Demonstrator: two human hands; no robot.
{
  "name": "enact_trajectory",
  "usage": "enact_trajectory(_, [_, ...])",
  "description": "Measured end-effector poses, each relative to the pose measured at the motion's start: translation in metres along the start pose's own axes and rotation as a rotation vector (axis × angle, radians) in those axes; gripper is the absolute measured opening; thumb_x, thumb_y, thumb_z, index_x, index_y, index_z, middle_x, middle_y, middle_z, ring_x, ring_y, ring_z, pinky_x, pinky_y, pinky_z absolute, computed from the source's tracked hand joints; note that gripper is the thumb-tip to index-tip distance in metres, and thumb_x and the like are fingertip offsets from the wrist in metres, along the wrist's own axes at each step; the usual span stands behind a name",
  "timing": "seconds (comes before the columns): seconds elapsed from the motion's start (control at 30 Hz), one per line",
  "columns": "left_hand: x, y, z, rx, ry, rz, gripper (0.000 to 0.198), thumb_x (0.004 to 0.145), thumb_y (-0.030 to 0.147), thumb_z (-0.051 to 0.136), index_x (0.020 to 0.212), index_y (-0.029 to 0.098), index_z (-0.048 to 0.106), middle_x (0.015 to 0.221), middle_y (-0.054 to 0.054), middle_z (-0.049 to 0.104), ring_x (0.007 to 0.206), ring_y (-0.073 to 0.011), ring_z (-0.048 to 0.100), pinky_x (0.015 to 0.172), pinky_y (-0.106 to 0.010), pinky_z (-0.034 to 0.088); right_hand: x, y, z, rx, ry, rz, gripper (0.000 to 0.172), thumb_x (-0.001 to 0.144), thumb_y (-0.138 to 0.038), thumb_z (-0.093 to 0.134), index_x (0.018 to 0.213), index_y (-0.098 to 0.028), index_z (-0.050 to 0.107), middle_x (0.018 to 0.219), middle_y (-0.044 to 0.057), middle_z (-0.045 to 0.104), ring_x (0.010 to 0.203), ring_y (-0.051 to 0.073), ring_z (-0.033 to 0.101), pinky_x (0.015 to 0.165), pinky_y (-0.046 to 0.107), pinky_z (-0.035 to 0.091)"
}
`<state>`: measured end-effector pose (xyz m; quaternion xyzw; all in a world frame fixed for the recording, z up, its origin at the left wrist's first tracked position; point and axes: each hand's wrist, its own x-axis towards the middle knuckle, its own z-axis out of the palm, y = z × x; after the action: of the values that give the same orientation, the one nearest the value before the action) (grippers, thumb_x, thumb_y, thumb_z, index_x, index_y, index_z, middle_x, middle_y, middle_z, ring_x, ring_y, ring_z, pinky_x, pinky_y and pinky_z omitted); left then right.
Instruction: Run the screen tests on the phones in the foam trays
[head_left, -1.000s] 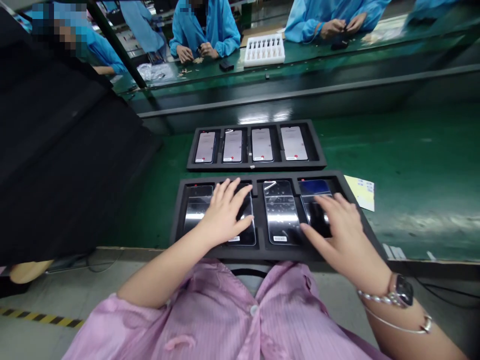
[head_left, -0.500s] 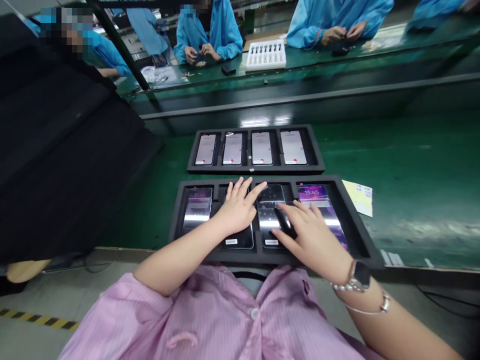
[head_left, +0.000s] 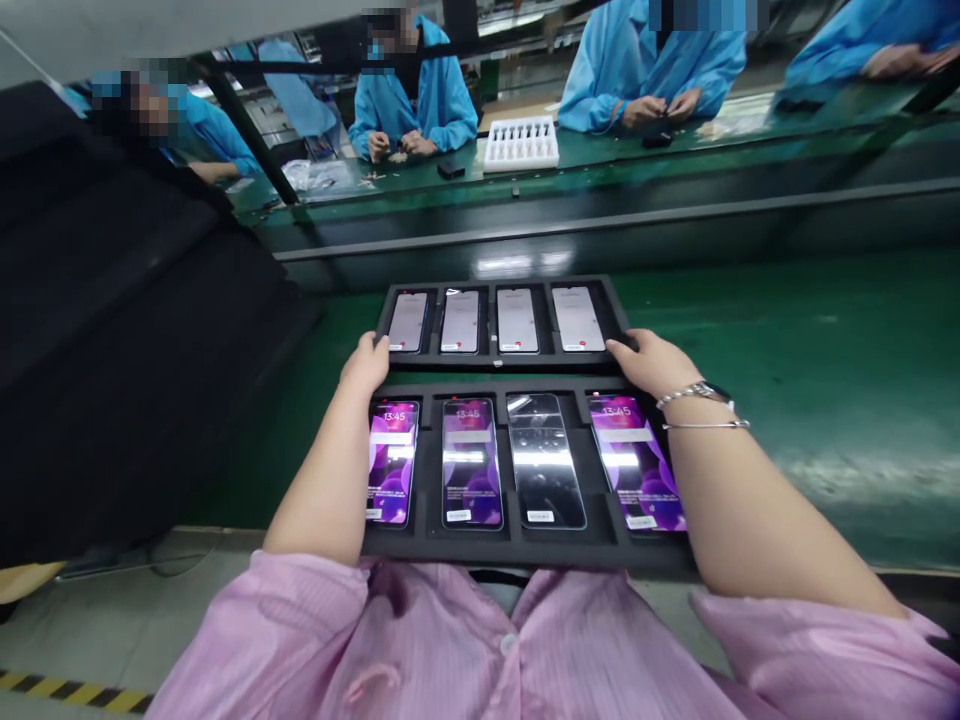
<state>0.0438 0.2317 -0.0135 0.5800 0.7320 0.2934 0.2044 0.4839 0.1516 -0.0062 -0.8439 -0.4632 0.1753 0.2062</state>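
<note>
Now both hands sit at the far outer corners of the near foam tray [head_left: 517, 550], the left hand [head_left: 365, 365] and right hand [head_left: 651, 362] touching it, though whether either grip closes on its edge cannot be told. Four smartphones [head_left: 469, 463] lie in its slots, three lit purple, one dark. Just beyond, a second tray [head_left: 501, 362] holds four pale-screened phones [head_left: 517, 320] on the green table [head_left: 787, 330].
</note>
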Motion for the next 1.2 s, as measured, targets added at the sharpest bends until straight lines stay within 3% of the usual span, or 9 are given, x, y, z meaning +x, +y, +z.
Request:
enact_trajectory(0.1, [0.002, 0.003, 0.000, -0.218, 0.112, -0.021, 0.044, 0.099, 0.049, 0.052, 0.128, 0.020, 0.068, 0.131, -0.014, 0.072, 0.128, -0.0303, 0.065, 0.112, -0.043, 0.050, 0.000, 0.003, -0.004, 0.152, 0.093, -0.019, 0.048, 0.095, -0.035, 0.060, 0.136, -0.010, 0.069, 0.130, 0.022, 0.068, 0.122, 0.036, 0.064, 0.108, 0.048, 0.048])
enact_trajectory(0.23, [-0.001, 0.013, -0.004, -0.459, 0.175, -0.037, 0.056, 0.102, 0.057, 0.036, 0.129, 0.018, 0.067, 0.124, -0.012, 0.072, 0.106, -0.0226, 0.072, 0.095, -0.036, 0.059, 0.001, -0.001, -0.008, 0.436, 0.227, -0.017, 0.056, 0.102, -0.036, 0.049, 0.139, 0.004, 0.062, 0.123, 0.028, 0.068, 0.104, 0.029, 0.069, 0.085, 0.038, 0.055])
enact_trajectory(0.3, [-0.004, 0.016, -0.007, -0.656, 0.201, -0.016, 0.050, 0.100, 0.055, 0.044, 0.125, 0.018, 0.067, 0.121, -0.011, 0.071, 0.097, -0.0196, 0.073, 0.089, -0.033, 0.059, 0.003, -0.003, -0.007, 0.552, 0.303, -0.016, 0.057, 0.101, -0.033, 0.048, 0.139, 0.008, 0.059, 0.122, 0.030, 0.066, 0.100, 0.026, 0.068, 0.078, 0.034, 0.054])
enact_trajectory(0.4, [-0.008, 0.016, -0.010, -0.894, 0.235, 0.020, 0.039, 0.092, 0.052, 0.061, 0.112, 0.020, 0.071, 0.114, -0.007, 0.070, 0.090, -0.0176, 0.073, 0.086, -0.030, 0.057, 0.003, -0.005, -0.003, 0.670, 0.388, -0.020, 0.048, 0.099, -0.026, 0.049, 0.133, 0.004, 0.064, 0.116, 0.024, 0.068, 0.094, 0.022, 0.067, 0.073, 0.030, 0.054])
enact_trajectory(0.6, [-0.009, 0.006, -0.013, -0.807, 0.243, -0.044, 0.037, 0.087, 0.057, 0.068, 0.091, 0.020, 0.067, 0.093, -0.004, 0.066, 0.079, -0.0177, 0.069, 0.075, -0.030, 0.057, 0.001, -0.003, 0.001, 0.776, 0.409, 0.015, 0.020, 0.084, -0.010, 0.063, 0.099, -0.007, 0.076, 0.083, 0.006, 0.066, 0.065, 0.012, 0.059, 0.061, 0.026, 0.053])
enact_trajectory(0.83, [-0.007, 0.008, -0.012, -0.929, 0.191, 0.003, 0.027, 0.082, 0.044, 0.070, 0.100, 0.024, 0.067, 0.105, -0.004, 0.068, 0.086, -0.0187, 0.072, 0.083, -0.033, 0.060, -0.001, -0.007, -0.006, 0.812, 0.443, 0.021, 0.024, 0.093, -0.013, 0.055, 0.110, -0.010, 0.071, 0.087, 0.003, 0.063, 0.066, 0.011, 0.058, 0.067, 0.027, 0.054])
enact_trajectory(0.97, [-0.005, 0.008, -0.012, -0.893, 0.182, -0.020, 0.029, 0.079, 0.046, 0.066, 0.096, 0.023, 0.065, 0.101, -0.003, 0.066, 0.085, -0.0185, 0.072, 0.081, -0.031, 0.060, -0.003, -0.008, -0.009, 0.717, 0.405, 0.052, 0.025, 0.094, -0.015, 0.054, 0.113, -0.009, 0.068, 0.089, 0.003, 0.060, 0.066, 0.011, 0.057, 0.067, 0.028, 0.051])
enact_trajectory(1.07, [-0.003, 0.004, -0.015, -0.648, 0.188, -0.038, 0.032, 0.085, 0.052, 0.056, 0.096, 0.022, 0.062, 0.099, -0.004, 0.066, 0.082, -0.0181, 0.071, 0.075, -0.028, 0.059, -0.008, -0.006, -0.012, 0.563, 0.308, 0.078, 0.031, 0.091, -0.016, 0.057, 0.119, -0.008, 0.068, 0.087, 0.002, 0.059, 0.064, 0.011, 0.056, 0.068, 0.029, 0.049])
enact_trajectory(1.2, [-0.001, -0.005, -0.020, -0.203, 0.074, -0.059, 0.035, 0.094, 0.051, 0.045, 0.096, 0.022, 0.064, 0.095, -0.006, 0.069, 0.083, -0.0218, 0.071, 0.071, -0.030, 0.060, -0.013, -0.003, -0.016, 0.256, 0.110, 0.066, 0.036, 0.087, -0.019, 0.063, 0.122, -0.015, 0.070, 0.083, 0.001, 0.059, 0.068, 0.014, 0.052, 0.080, 0.036, 0.050])
